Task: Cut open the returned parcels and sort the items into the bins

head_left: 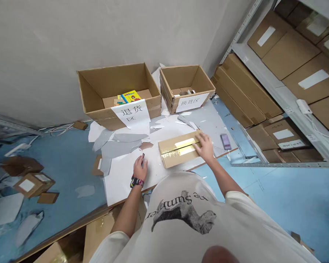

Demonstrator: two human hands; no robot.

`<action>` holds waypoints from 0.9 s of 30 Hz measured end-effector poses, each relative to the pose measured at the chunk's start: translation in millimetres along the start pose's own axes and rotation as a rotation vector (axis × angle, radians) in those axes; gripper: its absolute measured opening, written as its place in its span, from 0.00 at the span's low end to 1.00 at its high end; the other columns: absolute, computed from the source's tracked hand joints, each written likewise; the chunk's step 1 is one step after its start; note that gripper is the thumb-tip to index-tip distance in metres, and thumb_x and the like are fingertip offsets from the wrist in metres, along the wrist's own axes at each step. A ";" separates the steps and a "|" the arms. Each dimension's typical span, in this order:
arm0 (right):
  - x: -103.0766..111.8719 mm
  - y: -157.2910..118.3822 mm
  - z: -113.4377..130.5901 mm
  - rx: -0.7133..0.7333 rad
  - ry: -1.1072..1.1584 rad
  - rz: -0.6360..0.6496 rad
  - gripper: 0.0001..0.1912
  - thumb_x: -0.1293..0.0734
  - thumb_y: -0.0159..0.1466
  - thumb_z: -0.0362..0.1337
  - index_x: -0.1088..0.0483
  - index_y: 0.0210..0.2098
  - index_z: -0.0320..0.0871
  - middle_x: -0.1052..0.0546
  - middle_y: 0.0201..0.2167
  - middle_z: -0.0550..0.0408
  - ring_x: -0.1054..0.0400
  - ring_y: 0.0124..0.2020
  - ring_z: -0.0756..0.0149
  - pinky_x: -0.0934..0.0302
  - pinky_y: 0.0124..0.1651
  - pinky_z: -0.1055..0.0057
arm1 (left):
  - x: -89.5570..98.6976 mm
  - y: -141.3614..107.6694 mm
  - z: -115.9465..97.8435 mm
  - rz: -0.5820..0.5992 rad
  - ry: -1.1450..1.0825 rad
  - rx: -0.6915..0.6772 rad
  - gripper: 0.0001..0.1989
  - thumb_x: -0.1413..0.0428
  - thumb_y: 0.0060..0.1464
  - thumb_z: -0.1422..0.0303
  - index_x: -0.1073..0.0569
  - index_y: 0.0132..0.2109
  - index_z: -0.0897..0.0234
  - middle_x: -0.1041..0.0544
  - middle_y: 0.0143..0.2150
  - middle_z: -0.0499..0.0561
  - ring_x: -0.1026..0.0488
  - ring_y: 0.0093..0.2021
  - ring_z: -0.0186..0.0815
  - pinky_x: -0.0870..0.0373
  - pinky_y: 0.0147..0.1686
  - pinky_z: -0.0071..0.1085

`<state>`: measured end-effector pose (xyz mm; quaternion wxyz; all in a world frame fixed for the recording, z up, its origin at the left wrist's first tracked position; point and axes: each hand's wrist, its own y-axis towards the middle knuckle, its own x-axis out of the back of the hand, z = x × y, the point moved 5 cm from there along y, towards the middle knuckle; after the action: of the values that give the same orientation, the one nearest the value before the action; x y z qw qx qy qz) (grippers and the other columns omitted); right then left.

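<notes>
Two bare hands work at a white board [126, 182]. The right hand [205, 147] lies open on a taped cardboard carton [178, 149], its flaps not yet opened. Just left of the carton, the left hand [139, 168] closes around a small dark tool [143, 157]. Two open cartons [117, 82] stand beyond the hands.

**Warehouse returns station**
Metal shelves [280, 98] hold stacked cartons [290, 54]; signs [130, 113] mark returns and exchange boxes [117, 78].
</notes>
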<state>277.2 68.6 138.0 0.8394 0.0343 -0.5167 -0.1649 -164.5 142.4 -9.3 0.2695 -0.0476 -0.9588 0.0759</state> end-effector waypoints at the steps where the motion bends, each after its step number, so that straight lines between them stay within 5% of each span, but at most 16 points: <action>1: 8.6 -3.4 -22.7 -0.087 0.037 -0.058 0.32 0.32 0.76 0.57 0.24 0.71 0.47 0.26 0.74 0.37 0.35 0.75 0.38 0.42 0.79 0.36 | -8.6 0.4 -16.3 0.028 -0.132 -0.019 0.31 0.44 0.73 0.51 0.26 0.76 0.56 0.24 0.74 0.63 0.31 0.77 0.56 0.36 0.78 0.57; 5: 1.5 -13.3 -83.3 -0.354 0.337 -0.065 0.40 0.36 0.75 0.63 0.29 0.76 0.45 0.22 0.71 0.36 0.26 0.69 0.41 0.33 0.73 0.39 | -57.7 -3.2 -77.9 0.199 -0.387 -0.056 0.43 0.39 0.71 0.43 0.38 0.84 0.51 0.33 0.83 0.59 0.31 0.79 0.54 0.33 0.78 0.51; 9: -28.1 -10.4 -87.5 -0.420 0.449 -0.005 0.41 0.32 0.71 0.64 0.28 0.74 0.49 0.17 0.67 0.42 0.22 0.67 0.41 0.30 0.71 0.43 | -85.6 -4.6 -104.7 0.177 -0.427 -0.015 0.50 0.37 0.69 0.42 0.47 0.87 0.50 0.35 0.84 0.55 0.36 0.82 0.53 0.39 0.82 0.50; 15: -35.3 -10.1 -81.2 -0.328 0.468 0.008 0.39 0.32 0.74 0.59 0.31 0.77 0.48 0.21 0.71 0.41 0.26 0.71 0.43 0.34 0.76 0.43 | -68.0 -8.3 -114.2 0.112 -0.274 0.023 0.42 0.37 0.67 0.45 0.32 0.81 0.54 0.24 0.76 0.57 0.28 0.76 0.53 0.33 0.78 0.50; 22: -34.0 -21.9 -84.9 -0.262 0.487 0.044 0.52 0.28 0.73 0.55 0.54 0.86 0.48 0.22 0.70 0.37 0.25 0.70 0.43 0.28 0.69 0.43 | -62.4 5.4 -137.8 -0.080 -0.034 0.158 0.29 0.48 0.70 0.41 0.19 0.51 0.61 0.14 0.57 0.63 0.21 0.64 0.58 0.26 0.69 0.53; 24: -29.4 -20.9 -80.3 -0.167 0.413 -0.017 0.48 0.29 0.74 0.53 0.51 0.84 0.45 0.23 0.70 0.35 0.27 0.71 0.42 0.30 0.70 0.41 | -65.4 11.5 -140.5 -0.110 0.046 0.258 0.23 0.46 0.68 0.44 0.20 0.43 0.59 0.14 0.51 0.65 0.20 0.61 0.62 0.25 0.65 0.54; 27: -22.8 -18.3 -64.4 0.076 0.219 -0.060 0.27 0.31 0.77 0.46 0.32 0.72 0.44 0.21 0.64 0.36 0.29 0.69 0.42 0.39 0.77 0.36 | -66.0 12.3 -143.0 -0.156 0.146 0.351 0.15 0.43 0.65 0.51 0.23 0.39 0.57 0.14 0.47 0.66 0.19 0.58 0.64 0.25 0.60 0.53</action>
<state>320.0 51.2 84.4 0.8836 0.0994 -0.4267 -0.1656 -32.9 162.9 75.5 0.3474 0.0693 -0.9096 0.2170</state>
